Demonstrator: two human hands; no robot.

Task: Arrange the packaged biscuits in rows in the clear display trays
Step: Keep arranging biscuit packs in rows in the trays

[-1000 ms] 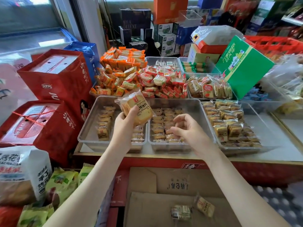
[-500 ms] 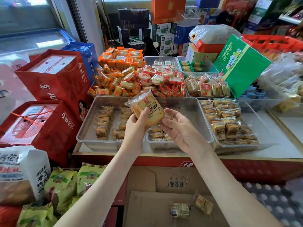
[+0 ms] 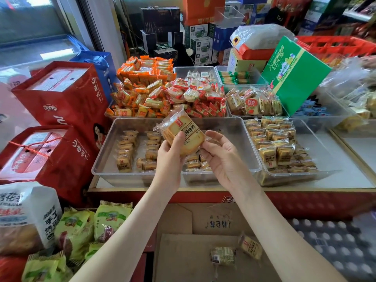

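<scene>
Our right hand [image 3: 223, 159] has closed in since a second ago, grip loosely spread, touching the biscuit packet [image 3: 183, 133]. Our left hand [image 3: 168, 157] pinches it above the clear trays [image 3: 234, 131]. We judge a handover; placement pending.

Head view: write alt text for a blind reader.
A left hand holds a biscuit pack above clear trays part-filled with rows of packs; the right hand touches its edge. Fuller snack trays stand behind.
</scene>
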